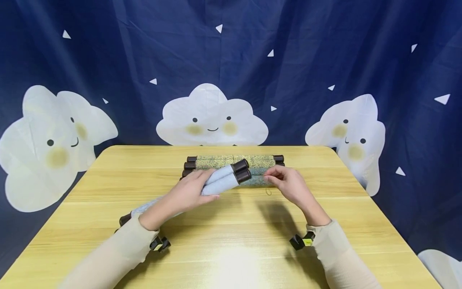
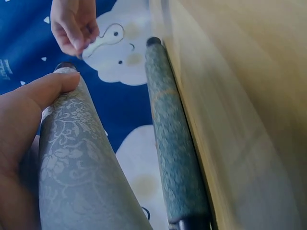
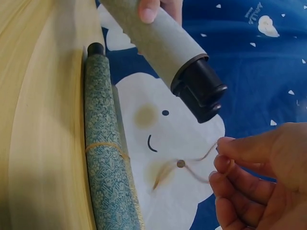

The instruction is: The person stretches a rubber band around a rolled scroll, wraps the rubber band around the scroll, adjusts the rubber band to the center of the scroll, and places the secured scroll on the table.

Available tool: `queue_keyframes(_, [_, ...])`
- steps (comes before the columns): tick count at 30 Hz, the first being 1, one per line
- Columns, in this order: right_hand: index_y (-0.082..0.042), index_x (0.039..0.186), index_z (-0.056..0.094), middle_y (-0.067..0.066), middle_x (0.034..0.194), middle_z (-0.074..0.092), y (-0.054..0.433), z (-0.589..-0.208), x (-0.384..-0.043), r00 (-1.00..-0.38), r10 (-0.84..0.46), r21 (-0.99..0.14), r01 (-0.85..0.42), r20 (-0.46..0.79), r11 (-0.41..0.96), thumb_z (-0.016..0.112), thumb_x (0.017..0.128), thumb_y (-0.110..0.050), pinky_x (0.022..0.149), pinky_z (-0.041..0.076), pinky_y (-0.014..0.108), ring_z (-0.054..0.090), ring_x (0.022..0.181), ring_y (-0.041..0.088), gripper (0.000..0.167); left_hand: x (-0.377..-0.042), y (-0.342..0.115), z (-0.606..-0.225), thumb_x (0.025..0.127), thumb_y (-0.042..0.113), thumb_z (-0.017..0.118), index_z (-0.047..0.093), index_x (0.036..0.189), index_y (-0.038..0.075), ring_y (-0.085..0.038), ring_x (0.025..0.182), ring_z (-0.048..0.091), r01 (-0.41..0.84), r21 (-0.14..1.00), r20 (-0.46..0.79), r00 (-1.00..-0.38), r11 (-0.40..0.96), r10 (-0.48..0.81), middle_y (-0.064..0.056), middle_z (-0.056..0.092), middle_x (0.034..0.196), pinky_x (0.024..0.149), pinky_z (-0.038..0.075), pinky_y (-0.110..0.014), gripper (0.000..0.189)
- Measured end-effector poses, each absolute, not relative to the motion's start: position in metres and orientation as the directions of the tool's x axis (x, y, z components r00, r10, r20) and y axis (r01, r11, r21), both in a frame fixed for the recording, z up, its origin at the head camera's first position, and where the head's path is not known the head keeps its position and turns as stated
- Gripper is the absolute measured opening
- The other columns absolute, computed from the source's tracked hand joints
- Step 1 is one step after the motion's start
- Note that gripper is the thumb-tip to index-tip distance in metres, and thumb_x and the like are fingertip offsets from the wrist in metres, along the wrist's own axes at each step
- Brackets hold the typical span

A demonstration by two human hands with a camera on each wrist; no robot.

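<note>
My left hand (image 1: 189,190) grips a rolled-up scroll (image 1: 221,182) in pale grey-blue floral cloth. It shows as two parallel rolls with dark end knobs (image 3: 204,93). The scroll is held at a slant, its right end raised; the forearm hides part of its lower left. My right hand (image 1: 290,186) pinches a thin tan cord (image 3: 196,178) between thumb and fingers, just right of the raised knobs. From the pinch the cord hangs in a loop, with a small brown bead (image 3: 181,164) on it.
Behind the hands, a teal patterned scroll (image 3: 103,143) tied with an orange-tan cord (image 3: 106,143) lies on the wooden table (image 1: 231,224). Yellow patterned scrolls (image 1: 216,161) lie beyond it, near the far edge. A dark blue curtain (image 1: 216,56) with clouds hangs behind.
</note>
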State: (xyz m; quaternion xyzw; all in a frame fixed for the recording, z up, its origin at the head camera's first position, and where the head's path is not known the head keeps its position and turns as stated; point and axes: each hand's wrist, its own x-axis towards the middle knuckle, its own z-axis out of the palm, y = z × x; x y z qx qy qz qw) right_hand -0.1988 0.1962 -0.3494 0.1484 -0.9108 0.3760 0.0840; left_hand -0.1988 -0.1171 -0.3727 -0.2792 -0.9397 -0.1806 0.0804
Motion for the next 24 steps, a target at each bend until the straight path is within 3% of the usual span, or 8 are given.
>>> queue_keyframes(7, [-0.013,0.095,0.074,-0.002,0.080,0.068,0.198,-0.346,-0.199,-0.935,-0.155,-0.638,-0.333,0.319,0.694,0.070,0.092,-0.018,0.058,0.045,0.032,0.056,0.066,0.015,0.007,-0.192,-0.101,-0.377,0.080,0.050,0.076,0.044,0.144,0.012,-0.025,0.097,0.060,0.582,0.273,0.253,-0.811,0.766,0.527,-0.009,0.060,0.115,0.084,0.052,-0.046,0.081])
queue_keyframes(14, [-0.011,0.098,0.075,-0.001,0.080,0.068,0.200,-0.347,-0.201,-0.937,-0.136,-0.629,-0.319,0.323,0.708,0.069,0.093,-0.020,0.058,0.046,0.033,0.055,0.065,0.015,0.012,-0.186,-0.091,-0.381,0.080,0.050,0.077,0.044,0.145,0.012,-0.028,0.101,0.062,0.597,0.293,0.238,-0.802,0.747,0.548,-0.010,0.058,0.125,0.086,0.052,-0.047,0.082])
queue_keyframes(24, [-0.012,0.102,0.077,0.002,0.082,0.071,0.202,-0.347,-0.202,-0.942,-0.114,-0.611,-0.294,0.315,0.735,0.067,0.094,-0.021,0.057,0.044,0.032,0.053,0.063,0.015,0.016,-0.184,-0.083,-0.380,0.079,0.050,0.077,0.046,0.144,0.008,-0.028,0.099,0.062,0.619,0.308,0.270,-0.785,0.723,0.557,-0.012,0.058,0.125,0.085,0.053,-0.048,0.083])
